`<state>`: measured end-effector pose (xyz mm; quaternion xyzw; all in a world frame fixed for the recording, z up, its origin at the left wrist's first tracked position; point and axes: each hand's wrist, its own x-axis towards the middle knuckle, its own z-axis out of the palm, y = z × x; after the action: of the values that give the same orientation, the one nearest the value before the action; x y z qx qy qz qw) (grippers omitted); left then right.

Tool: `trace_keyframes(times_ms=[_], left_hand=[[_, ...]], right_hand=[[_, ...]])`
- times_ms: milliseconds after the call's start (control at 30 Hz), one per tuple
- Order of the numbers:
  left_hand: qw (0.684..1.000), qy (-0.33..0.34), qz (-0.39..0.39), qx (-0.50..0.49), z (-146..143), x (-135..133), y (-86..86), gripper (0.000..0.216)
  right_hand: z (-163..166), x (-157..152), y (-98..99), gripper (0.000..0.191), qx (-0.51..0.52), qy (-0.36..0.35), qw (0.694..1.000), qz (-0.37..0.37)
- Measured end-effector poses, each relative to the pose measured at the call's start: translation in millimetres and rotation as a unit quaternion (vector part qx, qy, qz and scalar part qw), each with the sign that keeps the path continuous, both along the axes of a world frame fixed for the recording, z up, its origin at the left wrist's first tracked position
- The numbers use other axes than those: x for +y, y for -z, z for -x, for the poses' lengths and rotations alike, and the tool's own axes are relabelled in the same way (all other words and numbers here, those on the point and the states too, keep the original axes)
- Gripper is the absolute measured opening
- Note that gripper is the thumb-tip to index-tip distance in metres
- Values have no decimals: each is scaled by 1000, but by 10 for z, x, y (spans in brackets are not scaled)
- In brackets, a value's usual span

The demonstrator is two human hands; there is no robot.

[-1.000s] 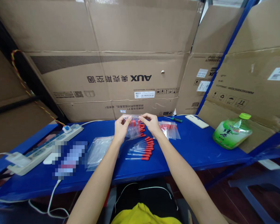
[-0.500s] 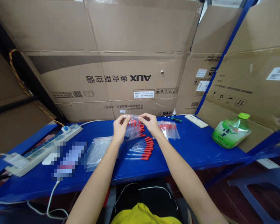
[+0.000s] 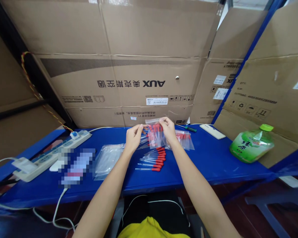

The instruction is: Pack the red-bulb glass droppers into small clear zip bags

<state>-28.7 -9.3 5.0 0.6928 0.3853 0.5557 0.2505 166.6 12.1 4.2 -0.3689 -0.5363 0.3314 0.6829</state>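
Observation:
My right hand (image 3: 169, 131) pinches the top edge of a small clear plastic bag (image 3: 154, 136) holding red-capped droppers, lifted above the blue table (image 3: 208, 158). My left hand (image 3: 133, 137) is closed beside the bag's left side, fingertips at several droppers sticking out there. Below the hands a row of loose red-capped droppers (image 3: 154, 159) lies on the table. Filled bags (image 3: 185, 138) lie just right of my right hand. A stack of empty clear bags (image 3: 106, 160) lies to the left.
A white power strip (image 3: 52, 153) with cables sits at the left, next to a blurred patch (image 3: 75, 167). A green bottle (image 3: 252, 142) lies at the right. A white flat device (image 3: 212, 131) and a screwdriver (image 3: 188, 128) lie at the back. Cardboard boxes (image 3: 139, 66) wall the rear.
My right hand has carried the bag to the right and turned it upright, now holding it alone by the top. My left hand has slipped off the top edge to the bag's side.

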Motion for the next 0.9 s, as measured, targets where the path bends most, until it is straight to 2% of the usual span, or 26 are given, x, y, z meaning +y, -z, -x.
trace_keyframes(times_ms=[100, 233, 367, 467, 533, 600, 667, 767, 900], left_hand=[[996, -44, -35, 68, 24, -23, 7, 47], [983, -99, -61, 139, 29, -66, -72, 47], [972, -101, 2, 211, 77, -171, -176, 39], [964, -120, 47, 233, 218, -343, -146, 32], [955, -173, 52, 237, 354, -494, -71, 36], [917, -276, 73, 279, 493, -638, 24, 43], [878, -333, 130, 319, 607, -744, 115, 50], [852, -321, 187, 370, 705, -808, 215, 49], [865, -303, 175, 360, 745, -803, 253, 44]], right_hand=[[-330, 27, 9, 38, -8, 108, 994, 23], [-952, -48, 139, 35, -71, 202, 970, 112], [-1394, -193, 328, 18, -172, 324, 905, 213], [-1472, -273, 417, 16, -233, 385, 856, 254], [-1439, -311, 438, 20, -259, 411, 835, 258], [-1378, -344, 430, 24, -274, 439, 821, 239], [-1307, -373, 401, 25, -275, 474, 813, 196], [-1166, -401, 336, 23, -264, 498, 819, 110], [-853, -404, 270, 23, -289, 438, 851, -8]])
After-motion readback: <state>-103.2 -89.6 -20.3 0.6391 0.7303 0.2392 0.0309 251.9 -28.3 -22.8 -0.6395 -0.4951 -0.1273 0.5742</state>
